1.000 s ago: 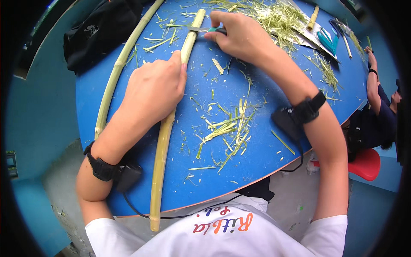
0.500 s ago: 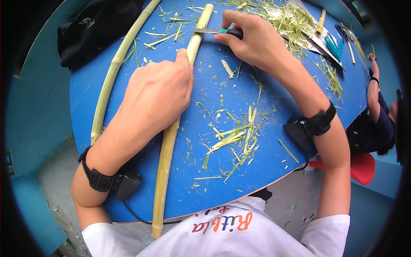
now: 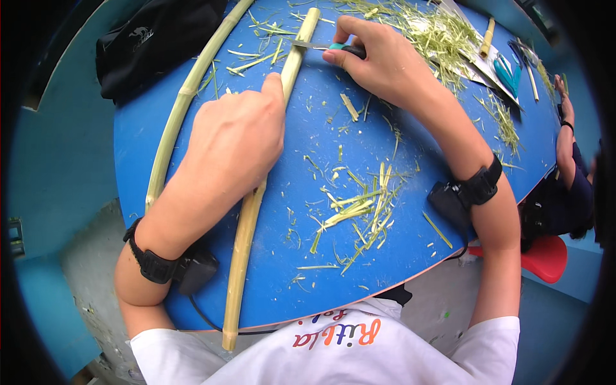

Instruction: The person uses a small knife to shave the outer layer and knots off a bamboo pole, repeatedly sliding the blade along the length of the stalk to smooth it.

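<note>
Head view: a bamboo pole (image 3: pixel 242 247) is laid on the blue table (image 3: pixel 398 256), its near end jutting past the edge. It is gripped by the left hand (image 3: pixel 237 128), fingers curled round; a knife (image 3: pixel 313 45) is pinched in the right hand (image 3: pixel 378 58), its blade set across the paler far part. The pole is judged light, stiff, perhaps slick where pale, and best held below the blade. Shavings (image 3: pixel 356 208) are scattered rightward.
</note>
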